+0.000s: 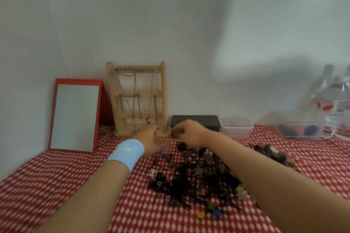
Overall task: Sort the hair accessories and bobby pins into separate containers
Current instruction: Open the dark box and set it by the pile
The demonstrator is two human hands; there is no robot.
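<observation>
Pin heap (pixel 195 179) (tangled) lies nearside of left hand (pixel 149 139), right hand (pixel 189 133).

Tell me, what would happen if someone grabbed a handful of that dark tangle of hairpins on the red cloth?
The hairpin pile looks interlocked, so it would probably lift in clumps, shedding loose pins. The pins look thin, so likely light and stiff. The small flower clips caught in it may get dragged along.

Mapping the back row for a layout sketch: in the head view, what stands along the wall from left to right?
red-framed mirror → wooden necklace rack → black box → small clear tub → larger clear container → water bottles
</observation>
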